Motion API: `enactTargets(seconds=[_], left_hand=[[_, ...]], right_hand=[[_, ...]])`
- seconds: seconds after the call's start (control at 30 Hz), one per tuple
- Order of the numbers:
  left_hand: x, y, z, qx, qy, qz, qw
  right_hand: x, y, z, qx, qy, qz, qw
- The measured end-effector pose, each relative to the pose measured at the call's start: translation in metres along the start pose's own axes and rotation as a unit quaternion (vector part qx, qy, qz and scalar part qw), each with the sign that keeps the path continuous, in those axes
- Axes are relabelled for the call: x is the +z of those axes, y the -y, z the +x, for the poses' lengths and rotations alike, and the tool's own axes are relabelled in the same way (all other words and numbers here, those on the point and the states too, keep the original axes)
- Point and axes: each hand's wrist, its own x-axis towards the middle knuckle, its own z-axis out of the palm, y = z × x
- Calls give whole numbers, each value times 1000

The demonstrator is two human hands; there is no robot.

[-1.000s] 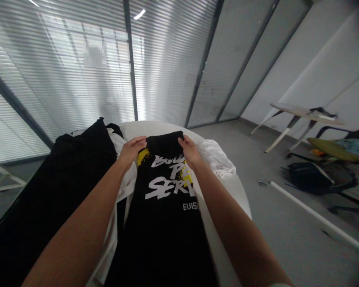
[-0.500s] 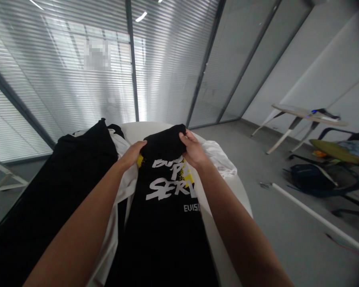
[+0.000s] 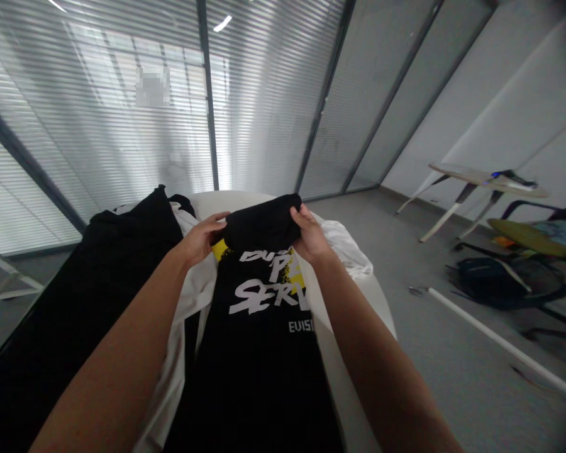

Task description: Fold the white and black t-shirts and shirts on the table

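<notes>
Black T-shirt [image 3: 259, 340] laid lengthwise on round white table [image 3: 236, 201], long axis running from table's far side toward person, body trailing back from grip. Top fold [image 3: 261, 229] gripped at both ends: left hand [image 3: 198, 239] closed on left end, right hand [image 3: 311, 236] closed on right end. White cloth [image 3: 346, 251] bunched on table beside right hand; black garment [image 3: 89, 283] heaped on table's left, nearer left hand.

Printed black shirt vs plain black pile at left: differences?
The printed black shirt has white and yellow graphics; the plain black pile has none. The shirt lies flat, its top gathered by left hand and right hand; the pile sits bunched, untouched. Both are black fabric.
</notes>
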Motion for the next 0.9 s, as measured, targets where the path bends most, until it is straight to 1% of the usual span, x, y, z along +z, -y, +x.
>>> enactTargets(seconds=[0.07, 0.13, 0.23, 0.33, 0.43, 0.5, 0.6, 0.67, 0.73, 0.8, 0.87, 0.9], left_hand=[[-2, -2, -3, -14, 21, -2, 1000], [-5, -3, -3, 2, 22, 9, 1000], [-7, -1, 1, 81, -6, 32, 996], [-6, 0, 8, 170, -54, 85, 980], [-2, 1, 11, 210, -87, 127, 965], [1, 2, 12, 221, -92, 131, 962], [4, 3, 10, 220, -80, 123, 964], [4, 2, 9, 216, -64, 124, 966], [4, 1, 9, 217, -62, 153, 962], [5, -1, 9, 226, -84, 213, 947], [6, -2, 10, 232, -114, 273, 927], [6, -2, 11, 229, -124, 288, 922]], right_hand=[[0, -1, 0, -7, 10, 21, 1000], [-1, -1, 1, -8, 10, 26, 1000], [-3, -1, 2, 3, -7, 5, 1000], [-8, -4, 4, 24, -26, -25, 999], [-12, -7, 7, 28, -25, -39, 999], [-15, -9, 8, 25, -25, -48, 998], [-18, -7, 9, 21, -31, -77, 996], [-20, -4, 10, 11, -24, -94, 995], [-23, -2, 12, -2, -9, -104, 995], [-28, -3, 14, -10, 0, -119, 993], [-33, -7, 17, -12, -1, -147, 989], [-35, -9, 19, -9, -6, -162, 987]])
